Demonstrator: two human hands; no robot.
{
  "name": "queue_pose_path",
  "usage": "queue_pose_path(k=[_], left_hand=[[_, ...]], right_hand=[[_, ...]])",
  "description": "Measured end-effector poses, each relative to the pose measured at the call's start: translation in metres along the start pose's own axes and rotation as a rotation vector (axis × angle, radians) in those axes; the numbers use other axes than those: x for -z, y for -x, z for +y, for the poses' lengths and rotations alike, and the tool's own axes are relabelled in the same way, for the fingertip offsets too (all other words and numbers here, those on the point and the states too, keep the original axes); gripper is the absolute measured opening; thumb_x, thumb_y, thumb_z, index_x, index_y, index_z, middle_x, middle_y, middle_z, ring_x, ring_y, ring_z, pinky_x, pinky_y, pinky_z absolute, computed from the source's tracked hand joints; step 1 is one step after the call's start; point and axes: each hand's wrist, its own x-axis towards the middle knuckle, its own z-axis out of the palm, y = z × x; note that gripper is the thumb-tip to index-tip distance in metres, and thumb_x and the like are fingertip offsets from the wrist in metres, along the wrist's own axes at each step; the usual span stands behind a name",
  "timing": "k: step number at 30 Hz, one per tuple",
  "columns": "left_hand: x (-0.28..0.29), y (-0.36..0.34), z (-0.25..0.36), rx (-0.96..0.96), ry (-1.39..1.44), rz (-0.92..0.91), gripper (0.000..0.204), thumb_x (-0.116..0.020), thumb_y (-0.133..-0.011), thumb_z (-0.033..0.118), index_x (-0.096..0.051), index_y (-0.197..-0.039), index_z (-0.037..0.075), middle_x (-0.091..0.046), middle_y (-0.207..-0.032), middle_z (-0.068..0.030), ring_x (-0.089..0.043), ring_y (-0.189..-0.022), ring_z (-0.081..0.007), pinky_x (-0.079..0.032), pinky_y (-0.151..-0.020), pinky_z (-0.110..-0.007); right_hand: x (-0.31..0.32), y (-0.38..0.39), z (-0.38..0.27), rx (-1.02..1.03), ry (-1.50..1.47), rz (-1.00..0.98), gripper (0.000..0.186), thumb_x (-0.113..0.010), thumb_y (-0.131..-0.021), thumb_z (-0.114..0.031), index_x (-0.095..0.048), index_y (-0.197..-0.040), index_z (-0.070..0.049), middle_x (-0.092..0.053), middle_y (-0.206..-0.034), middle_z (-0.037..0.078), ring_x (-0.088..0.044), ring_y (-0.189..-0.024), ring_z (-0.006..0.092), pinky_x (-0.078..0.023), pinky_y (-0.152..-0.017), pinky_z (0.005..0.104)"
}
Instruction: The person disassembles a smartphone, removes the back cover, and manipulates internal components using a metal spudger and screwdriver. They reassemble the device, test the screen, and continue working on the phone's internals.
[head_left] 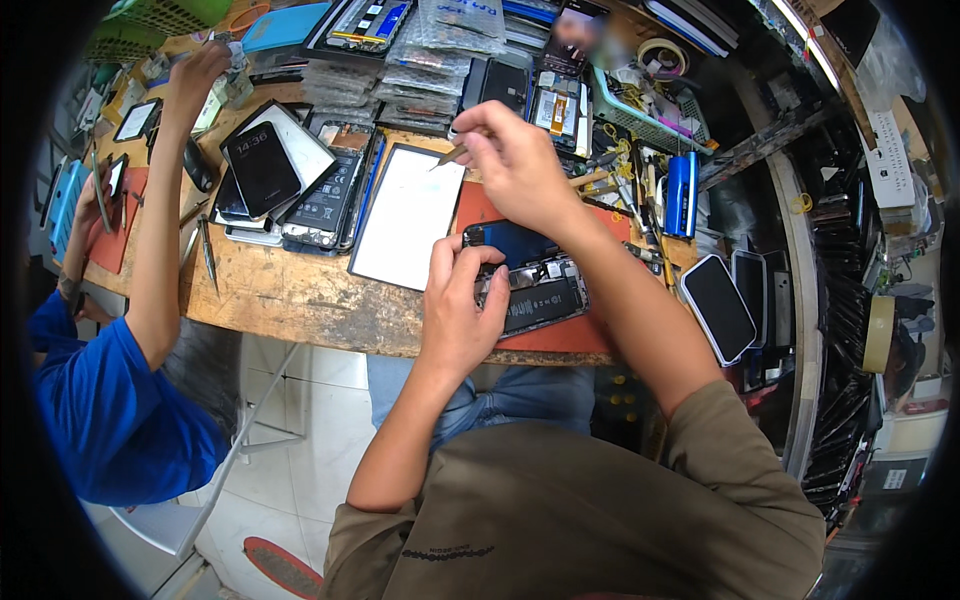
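Observation:
An opened phone [535, 305] with its dark battery and inner parts showing lies on an orange mat [560, 335], its dark screen [508, 238] raised at the back. My left hand [460, 305] grips the phone by its left side, fingers bent over the edge. Above it, my right hand [515, 165] pinches a thin pointed tool [452, 156], probably tweezers, with the tip over a white board [398, 240] to the left of the phone.
A co-worker in a blue shirt [130, 410] works at the left of the wooden bench [255, 305]. Stacked phones [270, 180], bubble-wrapped parts [420, 80] and a green basket [640, 110] line the back. Tools, a blue cylinder [680, 195] and more phones [718, 310] are at right.

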Motion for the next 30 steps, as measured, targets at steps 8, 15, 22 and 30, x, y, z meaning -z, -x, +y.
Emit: queue_pose_path(k=[8,15,22,30], left_hand=[[-0.003,-0.001,0.0,0.052,0.02,0.04,0.011,-0.075,-0.097,0.008,-0.073,-0.106,0.003,-0.062,-0.114,-0.0172,-0.067,-0.103,-0.0352,-0.055,-0.088,-0.044],[-0.003,-0.002,0.004,0.01,-0.047,0.058,0.023,-0.084,-0.09,0.008,-0.074,-0.11,0.004,-0.06,-0.109,-0.0138,-0.066,-0.097,-0.0296,-0.055,-0.082,-0.04],[-0.005,-0.003,0.004,0.031,-0.076,0.068,0.015,-0.083,-0.089,0.005,-0.076,-0.102,0.002,-0.059,-0.104,-0.0127,-0.065,-0.095,-0.0284,-0.054,-0.08,-0.039],[-0.007,-0.002,0.001,0.044,-0.039,0.087,0.01,-0.083,-0.088,0.003,-0.079,-0.098,0.004,-0.057,-0.1,-0.0097,-0.059,-0.087,-0.0247,-0.05,-0.076,-0.037]], right_hand=[[0.054,0.076,-0.037,-0.197,-0.296,0.126,0.016,-0.059,-0.111,-0.009,-0.063,-0.121,0.004,-0.072,-0.097,0.007,-0.073,-0.083,0.0115,-0.061,-0.076,0.0268],[0.06,0.108,-0.024,-0.354,-0.348,0.133,0.017,-0.06,-0.11,-0.008,-0.063,-0.122,0.005,-0.072,-0.1,0.008,-0.073,-0.085,0.0121,-0.062,-0.076,0.0261],[0.059,0.116,-0.019,-0.325,-0.346,0.093,0.019,-0.059,-0.111,-0.009,-0.061,-0.125,0.004,-0.071,-0.104,0.01,-0.072,-0.089,0.0138,-0.061,-0.079,0.0277],[0.06,0.119,-0.018,-0.303,-0.351,0.101,0.019,-0.058,-0.111,-0.009,-0.061,-0.126,0.004,-0.07,-0.104,0.009,-0.072,-0.089,0.013,-0.061,-0.081,0.028]])
